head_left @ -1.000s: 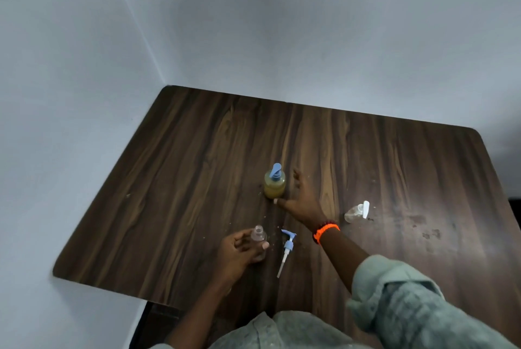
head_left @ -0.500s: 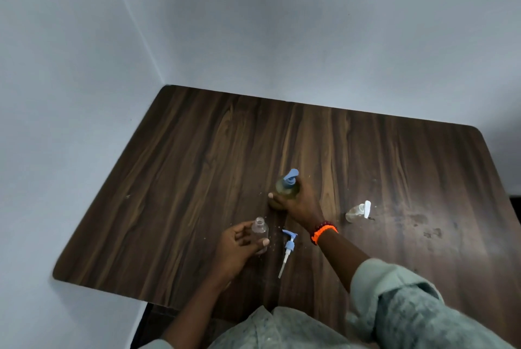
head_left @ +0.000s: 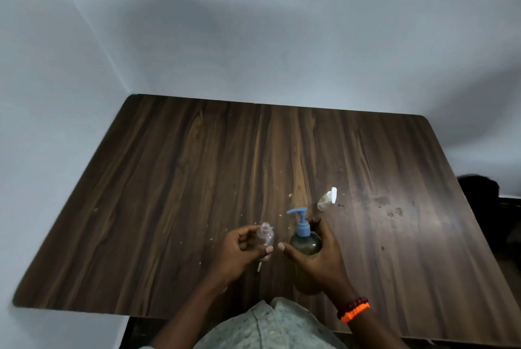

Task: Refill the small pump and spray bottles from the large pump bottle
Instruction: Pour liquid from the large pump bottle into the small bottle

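My right hand [head_left: 321, 258] grips the large pump bottle [head_left: 306, 244], a dark round bottle with a blue pump head, held upright near the table's front edge. Beside it on the left, my left hand [head_left: 239, 250] holds a small clear bottle [head_left: 265, 238] with its neck uncapped. That bottle's loose blue pump lies mostly hidden behind it; only its white tube end [head_left: 259, 266] shows below my fingers. A small clear spray bottle [head_left: 327, 200] with a white top lies on its side farther back to the right.
The dark wooden table [head_left: 174, 185] stands in a corner against grey walls. Small crumbs and dried stains [head_left: 390, 209] mark its surface right of centre. A dark object [head_left: 479, 193] sits beyond the table's right edge.
My right hand took the large pump bottle from mid-table and brought it toward me, beside the small bottle in my left hand. The camera view shifted left.
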`<state>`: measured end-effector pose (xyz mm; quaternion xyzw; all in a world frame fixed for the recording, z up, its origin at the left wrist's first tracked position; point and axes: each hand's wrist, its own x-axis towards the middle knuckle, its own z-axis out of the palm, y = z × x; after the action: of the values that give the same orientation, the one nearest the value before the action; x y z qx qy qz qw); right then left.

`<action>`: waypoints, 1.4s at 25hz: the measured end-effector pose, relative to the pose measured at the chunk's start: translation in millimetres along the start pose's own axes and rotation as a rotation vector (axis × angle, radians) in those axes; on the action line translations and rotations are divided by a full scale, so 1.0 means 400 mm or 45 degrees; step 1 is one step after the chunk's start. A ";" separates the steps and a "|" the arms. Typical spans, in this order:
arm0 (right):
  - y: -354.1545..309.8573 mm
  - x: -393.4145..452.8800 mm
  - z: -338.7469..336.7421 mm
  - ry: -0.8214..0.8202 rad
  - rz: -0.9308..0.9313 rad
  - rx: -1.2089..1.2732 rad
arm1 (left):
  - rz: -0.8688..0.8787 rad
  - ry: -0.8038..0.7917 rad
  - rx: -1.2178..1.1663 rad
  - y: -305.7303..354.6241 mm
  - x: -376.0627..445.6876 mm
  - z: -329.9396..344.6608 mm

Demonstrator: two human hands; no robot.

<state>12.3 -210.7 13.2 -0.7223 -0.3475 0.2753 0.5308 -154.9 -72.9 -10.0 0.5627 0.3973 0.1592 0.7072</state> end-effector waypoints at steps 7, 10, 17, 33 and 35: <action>0.004 -0.071 -0.041 -0.184 -0.170 -0.280 | 0.053 -0.122 0.101 0.023 -0.023 0.025; -0.008 -0.083 -0.043 -0.205 -0.148 -0.305 | 0.062 -0.160 0.115 0.028 -0.030 0.036; -0.028 -0.097 -0.049 -0.230 -0.171 -0.351 | 0.110 -0.219 0.124 0.040 -0.040 0.061; -0.030 -0.087 -0.057 -0.242 -0.223 -0.458 | 0.081 -0.237 0.053 0.057 -0.057 0.055; -0.026 -0.084 -0.056 -0.207 -0.211 -0.475 | 0.098 -0.245 0.115 0.061 -0.060 0.055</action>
<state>7.0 -248.2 30.7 -0.7523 -0.4923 0.2190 0.3792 -148.4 -95.9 22.6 0.6215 0.3124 0.1133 0.7094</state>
